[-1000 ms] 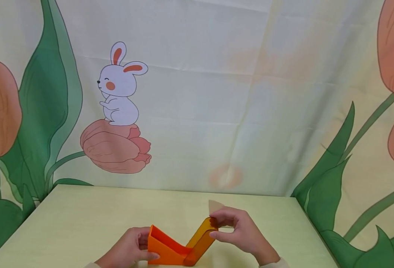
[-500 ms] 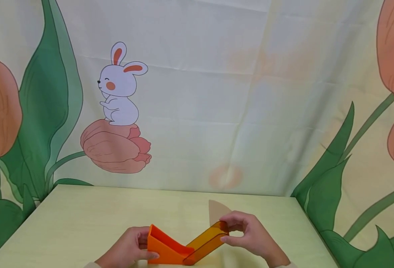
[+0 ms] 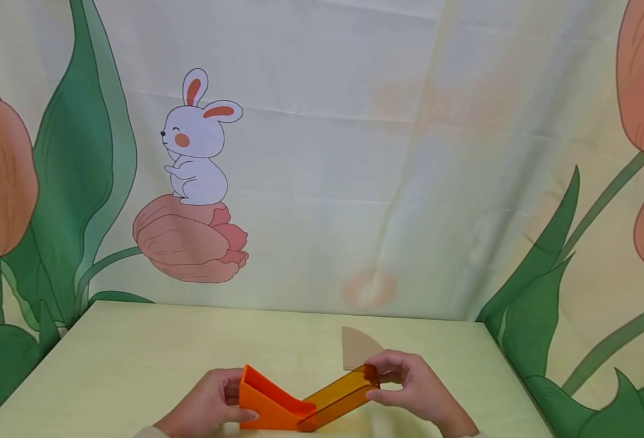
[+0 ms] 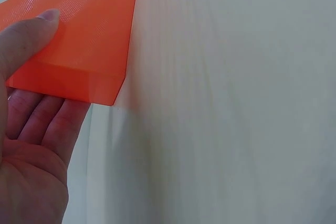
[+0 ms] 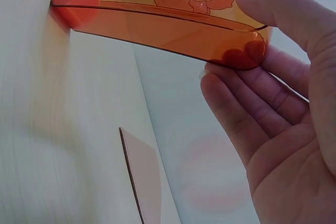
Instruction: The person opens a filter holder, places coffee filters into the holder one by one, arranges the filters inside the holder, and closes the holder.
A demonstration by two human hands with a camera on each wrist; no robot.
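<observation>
My left hand [image 3: 210, 404] grips the tall end of an orange wedge-shaped plastic case [image 3: 269, 409], thumb on its near side and fingers behind. A see-through amber lid [image 3: 339, 404] joins the case at the low end and slants up to the right, swung away from it. My right hand [image 3: 417, 389] pinches the lid's raised end between thumb and fingers. The right wrist view shows the thumb on one side of the amber lid [image 5: 173, 30], the fingers on the other. In the left wrist view, the thumb lies on the orange case [image 4: 89, 40].
Behind the right hand, a flat tan fan-shaped piece [image 3: 357, 350] lies on the pale table [image 3: 163, 340]. Its edge looks dark in the right wrist view. A cloth backdrop [image 3: 311, 182] printed with a rabbit and tulips hangs beyond the table.
My right hand has moved right and down, swinging the amber lid lower and wider from the orange case. More of the tan piece shows. The left hand has barely moved.
</observation>
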